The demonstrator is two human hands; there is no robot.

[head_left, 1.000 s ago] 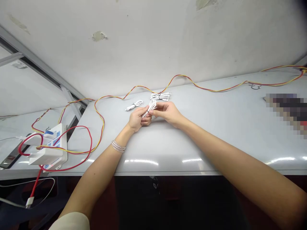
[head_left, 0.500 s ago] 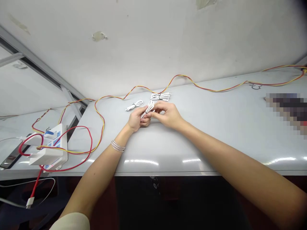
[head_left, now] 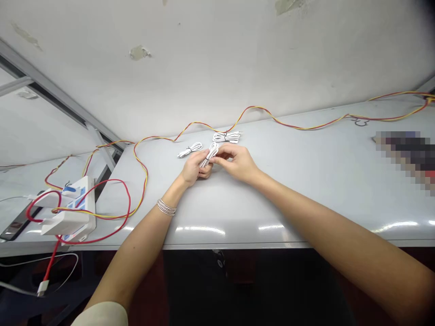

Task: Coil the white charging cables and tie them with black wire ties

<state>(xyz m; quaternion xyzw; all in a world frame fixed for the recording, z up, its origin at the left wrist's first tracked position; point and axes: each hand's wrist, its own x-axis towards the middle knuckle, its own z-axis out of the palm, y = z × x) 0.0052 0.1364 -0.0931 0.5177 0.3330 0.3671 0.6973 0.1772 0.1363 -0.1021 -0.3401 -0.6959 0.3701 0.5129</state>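
My left hand [head_left: 195, 170] is closed around a coiled white cable [head_left: 211, 153], which is bound at its middle by a dark tie. From the other side, my right hand [head_left: 236, 162] pinches at the same coil, thumb tip close to the tie; its other fingertips are partly hidden behind the bundle. Two more white cables lie on the table just beyond my hands. The smaller tied cable [head_left: 190, 150] is to the left, and the larger tied cable [head_left: 227, 137] is behind the held one.
A red and yellow wire [head_left: 253, 107] winds along the back of the grey table [head_left: 288, 190], by the wall. At left stand a white power strip [head_left: 89, 190] with plugged-in chargers, looped red cable and a phone [head_left: 16, 225]. A blurred-out object [head_left: 408, 156] lies far right.
Both hands stay at nearly the same spot with the coil between them. My right thumb has shifted slightly against the coil near the tie. The view has moved very little.
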